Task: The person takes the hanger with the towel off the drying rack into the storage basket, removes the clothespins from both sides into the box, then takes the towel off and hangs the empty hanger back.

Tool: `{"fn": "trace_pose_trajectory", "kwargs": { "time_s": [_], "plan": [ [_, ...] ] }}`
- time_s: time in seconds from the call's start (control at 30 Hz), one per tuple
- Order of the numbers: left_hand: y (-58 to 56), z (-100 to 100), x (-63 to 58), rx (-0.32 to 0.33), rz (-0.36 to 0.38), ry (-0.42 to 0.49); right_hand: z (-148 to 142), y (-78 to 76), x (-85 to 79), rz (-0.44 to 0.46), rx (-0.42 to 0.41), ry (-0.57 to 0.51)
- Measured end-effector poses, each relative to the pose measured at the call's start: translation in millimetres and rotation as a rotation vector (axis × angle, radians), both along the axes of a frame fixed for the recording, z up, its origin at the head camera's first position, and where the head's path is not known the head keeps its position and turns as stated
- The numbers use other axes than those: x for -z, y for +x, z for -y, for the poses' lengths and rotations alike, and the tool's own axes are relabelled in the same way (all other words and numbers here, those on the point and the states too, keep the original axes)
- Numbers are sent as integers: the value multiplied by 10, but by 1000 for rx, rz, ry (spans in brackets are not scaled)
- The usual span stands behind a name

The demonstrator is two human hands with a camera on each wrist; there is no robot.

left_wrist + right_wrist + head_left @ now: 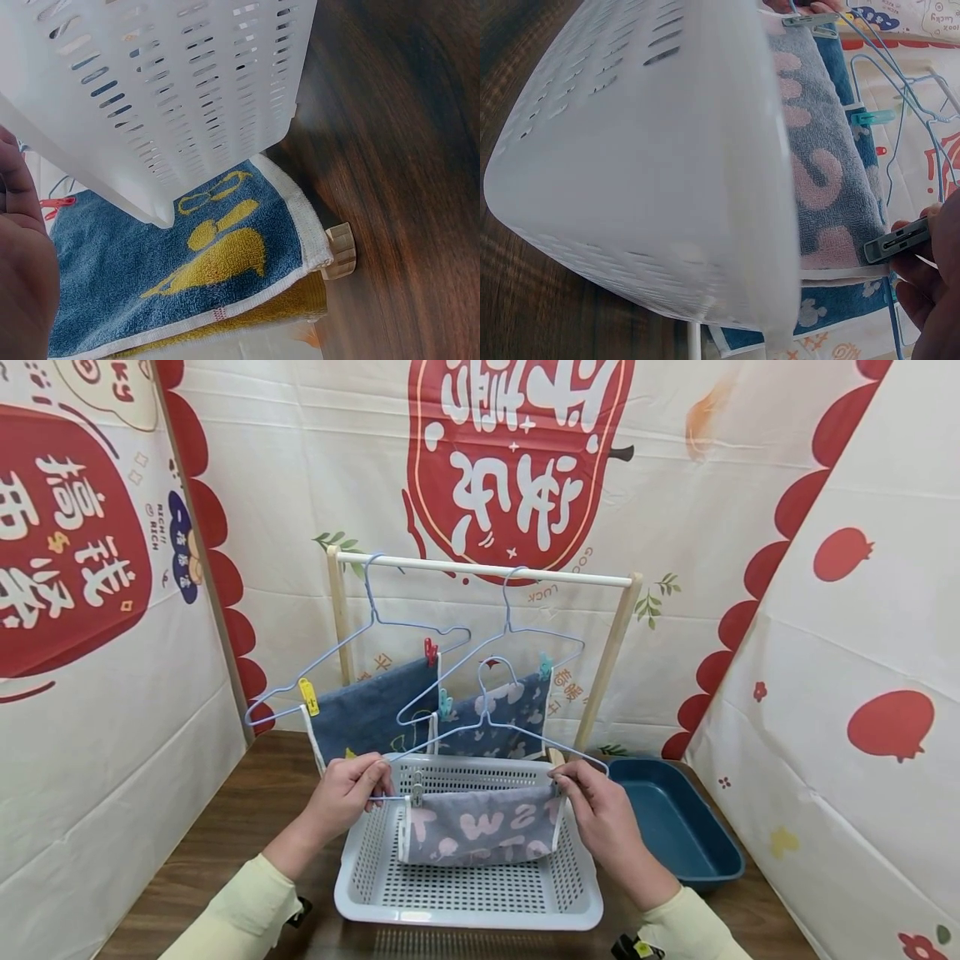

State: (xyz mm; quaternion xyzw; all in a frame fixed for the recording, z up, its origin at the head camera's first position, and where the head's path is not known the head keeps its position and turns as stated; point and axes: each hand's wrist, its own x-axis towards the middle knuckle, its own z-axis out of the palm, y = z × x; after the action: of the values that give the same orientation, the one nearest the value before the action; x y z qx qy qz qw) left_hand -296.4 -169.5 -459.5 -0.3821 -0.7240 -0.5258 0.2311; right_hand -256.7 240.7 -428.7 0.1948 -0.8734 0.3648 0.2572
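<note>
A blue wire hanger (486,716) is held over the white basket, with a grey-and-pink towel (480,828) hanging from its lower bar. My left hand (347,795) grips the hanger's left end. Beside it, a grey clothespin (417,788) clips the towel's left corner. At the opposite corner my right hand (606,818) pinches a second grey clothespin (898,240), whose tip sits over the towel's edge and the hanger bar in the right wrist view. Part of my left hand (26,277) shows at the left wrist view's edge; its fingertips are out of sight there.
The white slotted basket (468,917) stands on a dark wooden table (217,827). Behind it, a rack (480,567) carries two hangers with clipped towels, one dark blue (375,702) and one patterned (491,718). A blue tray (720,852) lies right of the basket.
</note>
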Motion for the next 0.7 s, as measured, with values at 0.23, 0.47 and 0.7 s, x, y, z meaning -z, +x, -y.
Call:
{"fn": "trace_pose_trajectory", "kwargs": {
  "time_s": [0.23,0.47,0.7],
  "plan": [
    [-11,5,15,-14,4,2,8,15,16,-22,10,-40],
    [-7,-16,51,-19,-12,-8,14,28,11,-53,41,-61],
    [-22,-23,33,-7,-13,-5,-17,29,0,-34,37,-71]
  ]
}}
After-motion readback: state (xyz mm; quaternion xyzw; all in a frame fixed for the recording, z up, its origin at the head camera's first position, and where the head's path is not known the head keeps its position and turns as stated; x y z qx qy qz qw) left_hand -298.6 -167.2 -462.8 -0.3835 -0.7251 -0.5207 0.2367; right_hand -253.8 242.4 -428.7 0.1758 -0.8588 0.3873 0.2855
